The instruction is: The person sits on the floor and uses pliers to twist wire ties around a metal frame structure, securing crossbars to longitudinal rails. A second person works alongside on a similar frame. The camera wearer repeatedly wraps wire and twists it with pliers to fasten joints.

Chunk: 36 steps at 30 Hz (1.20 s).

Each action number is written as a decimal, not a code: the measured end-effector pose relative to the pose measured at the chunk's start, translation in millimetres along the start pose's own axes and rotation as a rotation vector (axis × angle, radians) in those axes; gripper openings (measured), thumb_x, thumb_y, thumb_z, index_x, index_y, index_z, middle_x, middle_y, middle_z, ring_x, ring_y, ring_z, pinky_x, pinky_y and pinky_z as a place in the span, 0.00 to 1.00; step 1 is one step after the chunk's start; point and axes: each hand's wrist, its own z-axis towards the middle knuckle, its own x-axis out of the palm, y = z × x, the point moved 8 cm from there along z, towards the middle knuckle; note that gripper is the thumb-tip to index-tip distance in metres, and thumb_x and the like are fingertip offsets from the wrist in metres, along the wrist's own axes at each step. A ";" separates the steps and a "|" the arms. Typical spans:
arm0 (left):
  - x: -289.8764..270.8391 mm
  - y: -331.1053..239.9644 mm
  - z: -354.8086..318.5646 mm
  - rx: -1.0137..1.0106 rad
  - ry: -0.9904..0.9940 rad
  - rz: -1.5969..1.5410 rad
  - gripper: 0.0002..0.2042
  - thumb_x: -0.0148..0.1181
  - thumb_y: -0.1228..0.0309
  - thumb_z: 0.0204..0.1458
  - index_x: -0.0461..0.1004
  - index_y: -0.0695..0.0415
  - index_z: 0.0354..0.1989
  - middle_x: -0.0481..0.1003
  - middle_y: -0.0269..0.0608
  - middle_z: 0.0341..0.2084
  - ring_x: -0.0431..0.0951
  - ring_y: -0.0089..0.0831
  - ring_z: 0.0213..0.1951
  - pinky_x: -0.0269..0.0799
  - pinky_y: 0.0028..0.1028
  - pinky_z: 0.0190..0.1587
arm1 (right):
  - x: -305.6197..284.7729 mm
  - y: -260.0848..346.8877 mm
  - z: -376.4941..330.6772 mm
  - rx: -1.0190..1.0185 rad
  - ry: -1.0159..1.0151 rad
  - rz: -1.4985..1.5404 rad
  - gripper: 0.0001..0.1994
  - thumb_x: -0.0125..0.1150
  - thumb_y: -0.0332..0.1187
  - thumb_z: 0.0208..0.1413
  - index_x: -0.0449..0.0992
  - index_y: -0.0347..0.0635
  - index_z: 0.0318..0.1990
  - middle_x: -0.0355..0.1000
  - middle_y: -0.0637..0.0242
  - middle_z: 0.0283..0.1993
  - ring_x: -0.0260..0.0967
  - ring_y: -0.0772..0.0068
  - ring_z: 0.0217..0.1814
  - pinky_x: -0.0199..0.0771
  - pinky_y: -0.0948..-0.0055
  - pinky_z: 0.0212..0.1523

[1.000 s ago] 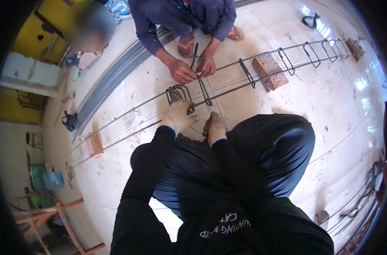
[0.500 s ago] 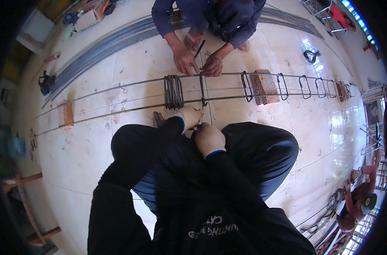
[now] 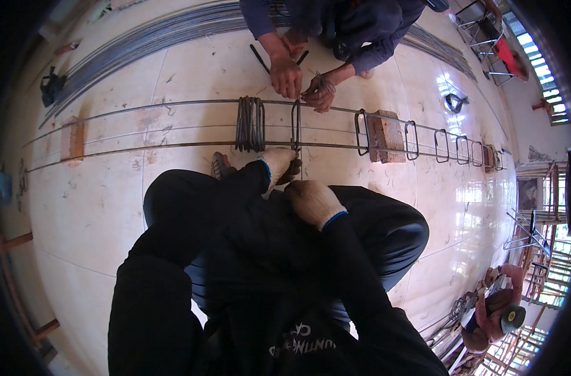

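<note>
Head view: looks like stirrup-tying on the rebar cage point(image 3: 172, 145) lying on the floor across the middle of the frame. Left hand point(image 3: 278, 164) is closed at the near bar by the upright stirrup point(image 3: 295, 128); right hand point(image 3: 312, 202) is curled, can't tell on what. Next, I'd guess, that joint needs a tight wire twist. Versus a second ago, the cage sits more level in frame and the co-worker's hands point(image 3: 301, 84) are nearer the stirrup top.
</note>
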 end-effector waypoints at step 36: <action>3.1 -88.1 -16.1 0.632 0.049 1.646 0.18 0.54 0.58 0.66 0.81 0.60 0.50 0.80 0.64 0.49 0.79 0.61 0.54 0.75 0.51 0.56 | -44.5 -44.4 42.9 0.448 -0.724 0.474 0.15 0.70 0.45 0.57 0.87 0.42 0.38 0.82 0.49 0.39 0.81 0.44 0.46 0.81 0.49 0.48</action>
